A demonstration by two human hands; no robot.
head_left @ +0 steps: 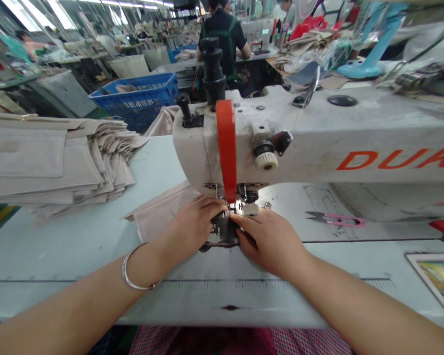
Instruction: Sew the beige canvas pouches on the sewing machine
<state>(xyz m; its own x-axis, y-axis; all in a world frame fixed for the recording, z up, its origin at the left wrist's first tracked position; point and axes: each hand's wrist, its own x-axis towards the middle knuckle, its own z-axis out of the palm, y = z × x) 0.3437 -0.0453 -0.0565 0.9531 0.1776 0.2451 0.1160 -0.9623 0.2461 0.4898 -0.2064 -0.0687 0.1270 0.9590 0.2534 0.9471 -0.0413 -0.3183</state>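
Note:
A white industrial sewing machine (318, 143) with an orange guard (226, 148) stands on the pale table (77, 236). Both my hands meet right under its needle area (232, 209). My left hand (190, 227), with a silver bangle on the wrist, has its fingers curled and pinched at the presser foot. My right hand (268, 239) lies beside it, fingertips pressed together at the same spot. What the fingers hold is too small to make out. A beige fabric piece (159, 212) lies under and behind my left hand.
A tall stack of beige fabric pieces (52, 162) sits at the table's left. Pink thread snips (336, 219) lie to the right of the needle. A blue crate (140, 98) stands behind the table. Another person in black (224, 34) sits at a far machine.

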